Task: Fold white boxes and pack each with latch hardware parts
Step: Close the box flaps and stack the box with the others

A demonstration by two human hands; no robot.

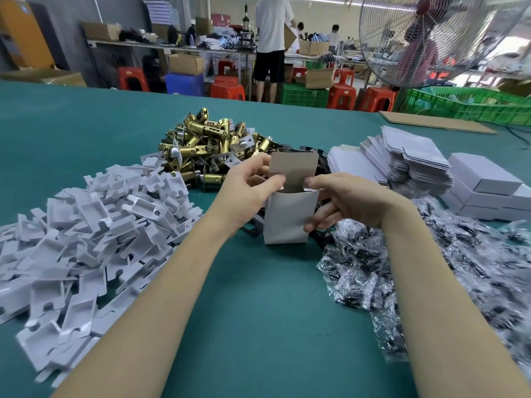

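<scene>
Nearest you, your two bare forearms reach out over the green table (258, 297). To your left a heap of white cardboard inserts (86, 234) spreads across the cloth; to your right lies a pile of small clear bags of dark hardware (431, 268).

Between them you hold a white box (287, 214) upright, its bottom end just above the table and its open mouth facing up. Your left hand (247, 193) grips the box's upper left side, thumb across the front near the rim and fingers curled behind it. Your right hand (347, 202) clamps the right edge, thumb at the top rim and fingers wrapped around the lower right corner. Both hands are closed on the box, which sits squarely between them. The brown-grey inside of the box's top flap (294, 170) stands open, rising above your thumbs.

Just beyond the box sits a mound of brass latch bolts (212, 142). Farther right are stacks of flat white box blanks (402, 159), and beside them several closed white boxes (485, 185).

Past the table's far edge stand red stools (342, 90), green crates (304, 94), a large wire fan (436, 35), and a person in a white shirt (273, 24) at a workbench.
</scene>
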